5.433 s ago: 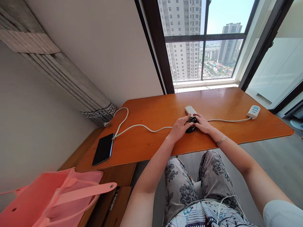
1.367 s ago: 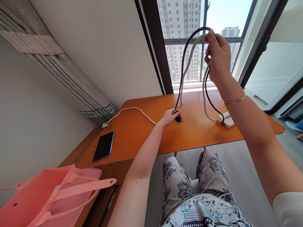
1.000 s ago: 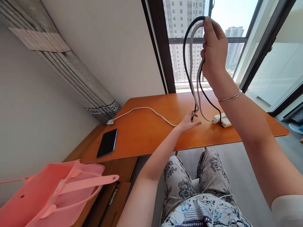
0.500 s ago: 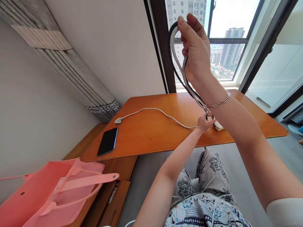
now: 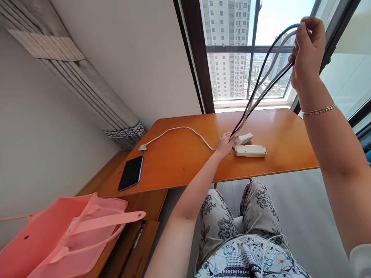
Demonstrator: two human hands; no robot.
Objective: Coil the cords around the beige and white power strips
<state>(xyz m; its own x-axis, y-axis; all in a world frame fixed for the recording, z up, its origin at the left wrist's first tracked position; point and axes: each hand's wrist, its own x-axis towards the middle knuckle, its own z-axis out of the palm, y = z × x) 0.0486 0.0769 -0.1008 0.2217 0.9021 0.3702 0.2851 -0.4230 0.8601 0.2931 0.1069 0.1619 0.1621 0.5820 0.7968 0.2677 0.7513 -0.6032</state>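
My right hand, raised in front of the window, pinches the looped upper end of black and white cables. Down at the table, my left hand is closed round the lower part of the same cables. The strands run taut and slanting between both hands. Just right of my left hand lie a long white power strip and a smaller white block, both on the tabletop. A white cord with a plug stretches left from my left hand across the table.
The orange-brown wooden table stands below the window. A black tablet lies at its left edge. At lower left a pink bag rests on a wooden cabinet. A curtain hangs at left.
My right hand has swung to the right, drawing the cables into a long slant. My left hand has shifted left, and the power strip and white block now show fully.
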